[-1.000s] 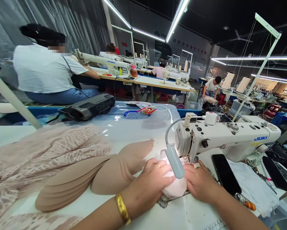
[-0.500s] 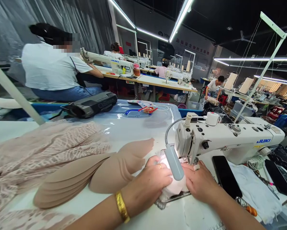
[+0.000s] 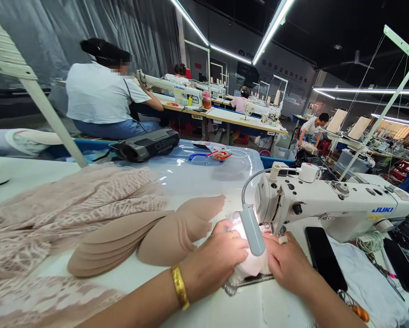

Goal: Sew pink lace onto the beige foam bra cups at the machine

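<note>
A white sewing machine [image 3: 313, 193] stands on the table, its needle area lit by a grey gooseneck lamp [image 3: 253, 232]. Beneath the lamp lies a pale pinkish-white fabric piece [image 3: 250, 265] on the machine bed. From the left, my left hand [image 3: 220, 253] grips that fabric with its fingers curled. My right hand [image 3: 286, 259] has its fingers closed on the fabric's right side, close to the presser foot; the lamp head covers part of the cloth between my hands. Stacked beige bra cups [image 3: 118, 243] lie left of my left hand, beside patterned beige lace [image 3: 70, 209].
A black phone [image 3: 325, 257], white cloth [image 3: 364, 278] and orange-handled tool [image 3: 360, 312] lie at right. Behind the table are a clear plastic lid [image 3: 177, 175] and a black bag-like item [image 3: 147, 145]. A co-worker [image 3: 101, 91] sits at another machine.
The whole view has shifted, so things appear slightly further right. My hands stay on the fabric in nearly the same position by the machine.
</note>
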`<action>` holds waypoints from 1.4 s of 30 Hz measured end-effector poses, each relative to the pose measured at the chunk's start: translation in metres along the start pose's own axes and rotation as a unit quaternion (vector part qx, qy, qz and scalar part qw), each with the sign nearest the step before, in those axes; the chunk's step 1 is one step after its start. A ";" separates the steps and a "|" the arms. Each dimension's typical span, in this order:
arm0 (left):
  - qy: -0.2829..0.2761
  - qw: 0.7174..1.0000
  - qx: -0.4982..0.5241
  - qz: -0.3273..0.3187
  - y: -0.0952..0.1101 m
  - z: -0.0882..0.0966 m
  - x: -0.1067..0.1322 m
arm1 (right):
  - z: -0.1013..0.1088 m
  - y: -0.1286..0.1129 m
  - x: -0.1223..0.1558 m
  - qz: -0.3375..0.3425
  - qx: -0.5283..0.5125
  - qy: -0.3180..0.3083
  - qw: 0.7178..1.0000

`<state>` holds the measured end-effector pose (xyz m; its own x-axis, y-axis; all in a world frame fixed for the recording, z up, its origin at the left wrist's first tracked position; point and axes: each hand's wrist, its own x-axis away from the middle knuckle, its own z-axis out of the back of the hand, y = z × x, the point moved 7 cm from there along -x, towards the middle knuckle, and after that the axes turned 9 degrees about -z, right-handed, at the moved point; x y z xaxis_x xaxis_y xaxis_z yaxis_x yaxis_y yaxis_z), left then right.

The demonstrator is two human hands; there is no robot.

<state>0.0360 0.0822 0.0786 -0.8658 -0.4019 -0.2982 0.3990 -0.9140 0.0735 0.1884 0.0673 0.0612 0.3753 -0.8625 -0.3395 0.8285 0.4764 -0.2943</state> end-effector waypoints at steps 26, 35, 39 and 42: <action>0.000 1.000 0.001 0.014 -0.009 -0.026 0.003 | 0.020 -0.004 0.002 0.026 -0.062 0.110 0.992; 0.081 0.995 -0.043 -0.043 0.023 -0.012 0.007 | 0.008 -0.010 0.010 0.071 -0.055 -0.014 0.996; 0.090 0.993 -0.060 -0.051 0.039 -0.009 0.007 | 0.006 -0.011 0.011 0.068 -0.050 -0.039 0.996; 0.088 0.993 -0.060 -0.046 0.034 -0.009 0.005 | 0.005 -0.011 0.010 0.064 -0.048 -0.033 0.996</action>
<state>0.0478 0.0497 0.0709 -0.8380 -0.2921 -0.4609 0.3634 -0.9288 -0.0721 0.1852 0.0527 0.0660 0.5049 -0.8012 -0.3213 0.7298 0.5949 -0.3368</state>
